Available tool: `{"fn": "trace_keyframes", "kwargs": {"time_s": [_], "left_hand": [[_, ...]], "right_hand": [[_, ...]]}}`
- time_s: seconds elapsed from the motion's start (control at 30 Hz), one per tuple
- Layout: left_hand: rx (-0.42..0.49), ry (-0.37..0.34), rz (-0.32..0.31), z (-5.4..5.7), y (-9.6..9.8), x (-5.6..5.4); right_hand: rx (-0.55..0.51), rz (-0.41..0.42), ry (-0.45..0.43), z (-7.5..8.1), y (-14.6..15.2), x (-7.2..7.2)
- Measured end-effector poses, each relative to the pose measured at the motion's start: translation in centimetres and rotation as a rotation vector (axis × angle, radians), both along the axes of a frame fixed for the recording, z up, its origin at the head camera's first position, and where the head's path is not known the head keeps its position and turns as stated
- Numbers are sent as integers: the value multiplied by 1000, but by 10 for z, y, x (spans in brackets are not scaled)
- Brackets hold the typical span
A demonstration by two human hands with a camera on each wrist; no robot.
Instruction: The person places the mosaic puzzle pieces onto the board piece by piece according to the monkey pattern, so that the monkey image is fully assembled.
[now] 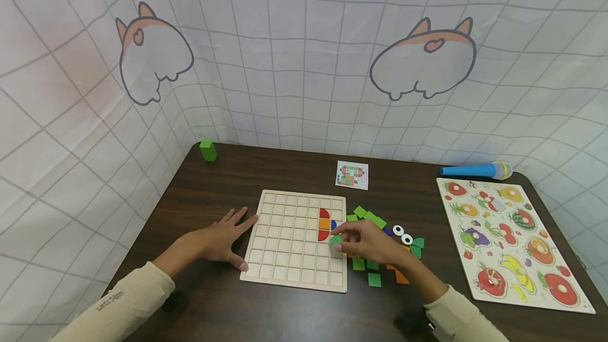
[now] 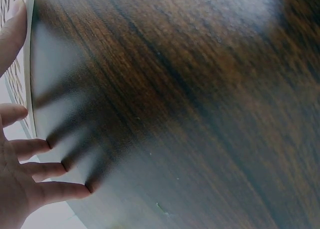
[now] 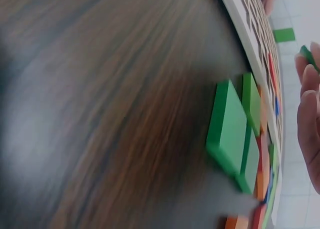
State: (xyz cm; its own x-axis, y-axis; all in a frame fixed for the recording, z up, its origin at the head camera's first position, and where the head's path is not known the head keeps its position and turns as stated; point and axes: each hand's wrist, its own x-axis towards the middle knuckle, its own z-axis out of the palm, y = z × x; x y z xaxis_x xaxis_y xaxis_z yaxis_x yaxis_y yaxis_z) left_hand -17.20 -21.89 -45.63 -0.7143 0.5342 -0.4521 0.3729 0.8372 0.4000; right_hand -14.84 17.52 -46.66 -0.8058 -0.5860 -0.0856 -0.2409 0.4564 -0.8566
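A wooden grid board (image 1: 280, 236) lies on the table. Its right side bears two red curved pieces (image 1: 324, 213), an orange square (image 1: 324, 224) between them and a blue piece (image 1: 333, 224) beside it. My right hand (image 1: 372, 241) pinches a small green tile (image 1: 336, 239) over the board's right columns; the fingers partly cover its outline. In the right wrist view the green tile (image 3: 307, 55) shows at the fingertips. My left hand (image 1: 216, 239) spreads its fingers at the board's left edge, thumb on the lower left corner. The left wrist view shows the fingers (image 2: 55, 189) straight, several tips on the table.
Loose green tiles (image 1: 374, 279), orange pieces (image 1: 401, 277) and white rings (image 1: 398, 230) lie right of the board. Behind it is a pattern card (image 1: 352, 175). A fruit puzzle (image 1: 503, 247) and blue toy microphone (image 1: 475, 170) are at right; a green block (image 1: 208, 150) stands far left.
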Motion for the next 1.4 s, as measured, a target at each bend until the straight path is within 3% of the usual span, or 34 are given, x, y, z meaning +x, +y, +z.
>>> {"fn": "trace_keyframes", "kwargs": {"time_s": [0.2, 0.57, 0.83, 1.17, 1.4], "left_hand": [[0, 4, 1, 1, 1, 0], [5, -3, 4, -1, 2, -1], [2, 2, 4, -3, 2, -1], [1, -2, 8, -3, 1, -1], [-1, 0, 11, -4, 1, 0]], "right_hand": [[15, 22, 30, -3, -20, -8], [48, -64, 77, -13, -51, -21], [123, -147, 108, -12, -62, -20], [129, -155, 140, -10, -67, -19], [195, -197, 169, -11, -69, -16]]}}
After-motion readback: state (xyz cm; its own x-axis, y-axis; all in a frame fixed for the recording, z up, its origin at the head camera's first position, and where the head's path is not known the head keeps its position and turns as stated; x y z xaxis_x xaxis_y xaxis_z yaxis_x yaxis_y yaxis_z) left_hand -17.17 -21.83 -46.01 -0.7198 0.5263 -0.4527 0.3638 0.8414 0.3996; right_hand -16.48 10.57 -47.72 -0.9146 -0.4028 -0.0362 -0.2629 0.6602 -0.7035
